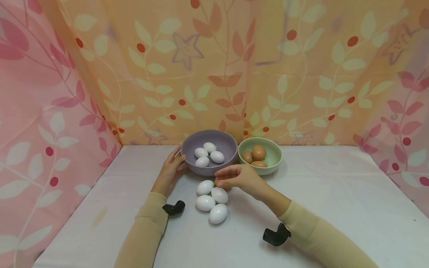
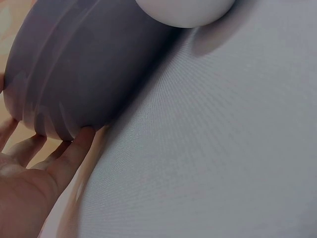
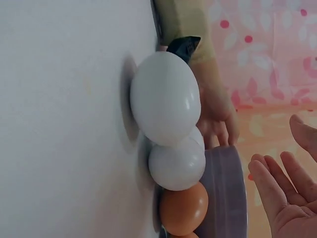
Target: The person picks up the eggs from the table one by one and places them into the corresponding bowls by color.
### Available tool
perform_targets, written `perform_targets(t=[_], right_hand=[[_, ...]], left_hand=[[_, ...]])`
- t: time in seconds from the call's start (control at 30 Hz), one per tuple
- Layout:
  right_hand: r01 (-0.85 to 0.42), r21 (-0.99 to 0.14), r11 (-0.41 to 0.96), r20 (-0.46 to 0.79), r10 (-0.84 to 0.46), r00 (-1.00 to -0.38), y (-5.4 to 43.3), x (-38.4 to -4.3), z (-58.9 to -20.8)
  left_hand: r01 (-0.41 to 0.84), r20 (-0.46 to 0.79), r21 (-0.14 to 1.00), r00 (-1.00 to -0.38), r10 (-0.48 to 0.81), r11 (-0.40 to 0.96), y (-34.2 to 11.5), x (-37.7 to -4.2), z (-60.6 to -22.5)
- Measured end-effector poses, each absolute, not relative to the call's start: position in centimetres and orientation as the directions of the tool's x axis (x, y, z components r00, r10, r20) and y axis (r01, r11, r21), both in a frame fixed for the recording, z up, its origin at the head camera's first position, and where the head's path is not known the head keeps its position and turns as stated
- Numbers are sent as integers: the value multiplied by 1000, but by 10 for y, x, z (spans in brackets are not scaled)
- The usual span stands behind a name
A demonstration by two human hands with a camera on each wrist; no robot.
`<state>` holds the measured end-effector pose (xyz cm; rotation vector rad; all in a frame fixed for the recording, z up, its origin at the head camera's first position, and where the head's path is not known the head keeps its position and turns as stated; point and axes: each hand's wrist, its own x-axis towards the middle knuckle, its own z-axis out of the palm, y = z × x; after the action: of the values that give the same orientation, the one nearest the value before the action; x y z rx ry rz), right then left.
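At the left side of the purple bowl (image 1: 209,170), my left hand (image 1: 170,169) rests its fingertips on the outer wall. The left wrist view shows these fingers (image 2: 74,152) fairly straight against it. Several white eggs (image 1: 210,147) lie inside that bowl. My right hand (image 1: 246,180) hovers over the table in front of the bowls, fingers extended and nothing held. Partly hidden beneath it are brown eggs (image 3: 184,208). Nearer me lies a cluster of loose white eggs (image 1: 218,213), one of which looms large as a white egg (image 3: 166,99) in the right wrist view.
A light green bowl (image 1: 277,160) with three brown eggs (image 1: 259,152) stands right beside the purple one. White cloth covers the table (image 1: 328,186). Patterned curtains (image 1: 207,74) hang behind and along both sides.
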<state>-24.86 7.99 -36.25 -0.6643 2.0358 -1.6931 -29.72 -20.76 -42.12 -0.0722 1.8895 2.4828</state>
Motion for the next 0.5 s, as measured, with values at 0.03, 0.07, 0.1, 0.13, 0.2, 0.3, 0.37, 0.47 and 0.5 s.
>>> perform_targets(t=[0.03,0.07,0.1,0.13,0.2,0.3,0.37,0.47,0.5], right_hand=[[-104,-984,144,-3,-600,-800,80,-246,-363],[-109,-984,139,3,-602,-798,81,-244,-364],[-117,-983,139,10,-603,-798,81,-242,-365],[-116,-984,138,10,-602,-799,81,-240,-366],[-113,-984,140,8,-597,-803,82,-236,-367],[-96,-985,144,-8,-594,-805,82,-231,-370],[-74,-988,138,-22,-594,-804,83,-228,-371],[-66,-987,145,-34,-596,-803,83,-223,-374],[-67,-987,147,-35,-596,-802,83,-222,-375]], left_hand=[[-45,-49,963,-999,-12,-266,-208,-297,-421],[-44,-49,963,-999,-11,-264,-208,-297,-421],[-43,-48,964,-999,-10,-264,-208,-297,-421],[-42,-46,964,-999,-9,-263,-208,-297,-421],[-39,-42,964,-999,-6,-264,-208,-297,-421],[-37,-40,963,-999,-7,-268,-208,-297,-421],[-38,-41,963,-999,-7,-268,-208,-297,-421],[-43,-47,964,-999,-11,-262,-208,-297,-422],[-43,-47,965,-999,-10,-260,-209,-297,-422]])
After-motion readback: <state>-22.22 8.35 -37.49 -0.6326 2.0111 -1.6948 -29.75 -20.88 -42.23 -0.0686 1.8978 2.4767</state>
